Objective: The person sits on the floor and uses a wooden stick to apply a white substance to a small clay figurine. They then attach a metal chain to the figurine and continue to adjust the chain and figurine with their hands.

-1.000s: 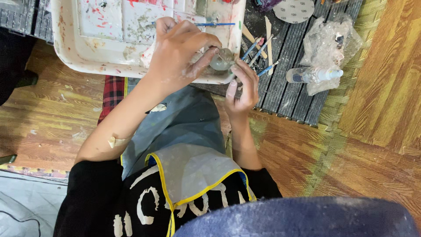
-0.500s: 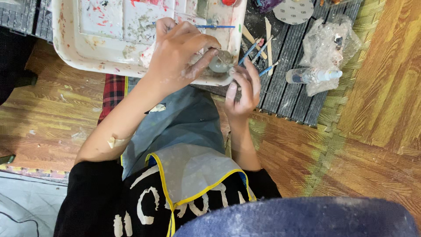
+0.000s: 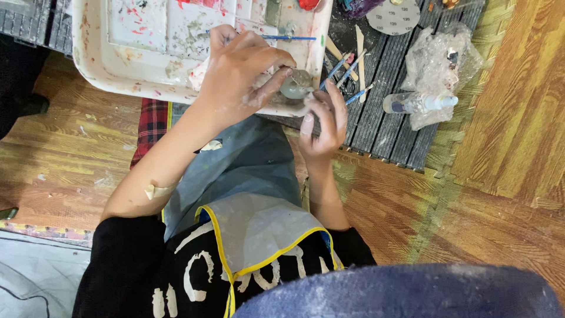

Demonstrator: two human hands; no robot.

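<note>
My left hand (image 3: 241,73) reaches over the front rim of a paint-stained white tray (image 3: 118,70) and pinches a small grey round piece (image 3: 296,84) between thumb and fingers. My right hand (image 3: 322,115) sits just below it, fingers stretched upward with the tips touching the piece's underside and side. Both hands are smeared with pale dust. A thin blue-handled brush (image 3: 288,37) lies on the tray just above the left hand.
Several brushes and wooden sticks (image 3: 353,65) lie on a dark slatted mat (image 3: 388,118). A crumpled clear plastic bag (image 3: 441,59), a small clear bottle (image 3: 418,103) and a round grey sanding disc (image 3: 394,16) are at the right. Wooden floor surrounds; a grey apron covers my lap.
The left hand keeps its pinch on the grey piece. The right hand's fingers have straightened slightly under it. Little else has shifted.
</note>
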